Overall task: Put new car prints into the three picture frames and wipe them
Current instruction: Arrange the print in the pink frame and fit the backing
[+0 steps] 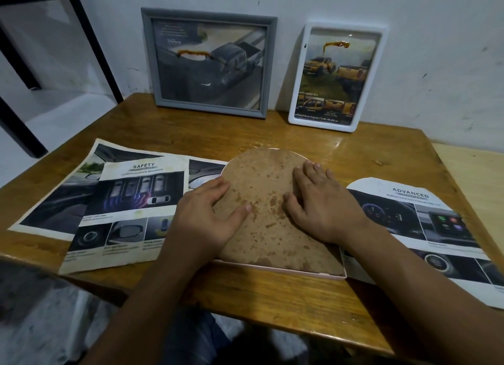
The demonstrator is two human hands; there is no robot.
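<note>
An arch-shaped pink frame (275,270) lies face down in the middle of the table, its stained brown backing board (264,184) facing up. My left hand (211,214) rests on the board's left edge, fingers curled over the rim, thumb on the board. My right hand (319,203) lies flat on the board's right side, fingers spread. A grey frame (268,64) and a white frame (380,73) lean on the wall at the back, each holding a truck print with an orange smear on the glass. A "SAFETY" car print (117,201) lies left, an arch-cut "ADVANCED" print (425,228) right.
The wooden table (272,304) stands against a scuffed white wall. A black metal frame (81,37) rises at the back left beyond the table corner. A lighter wooden surface (474,173) adjoins the table on the right.
</note>
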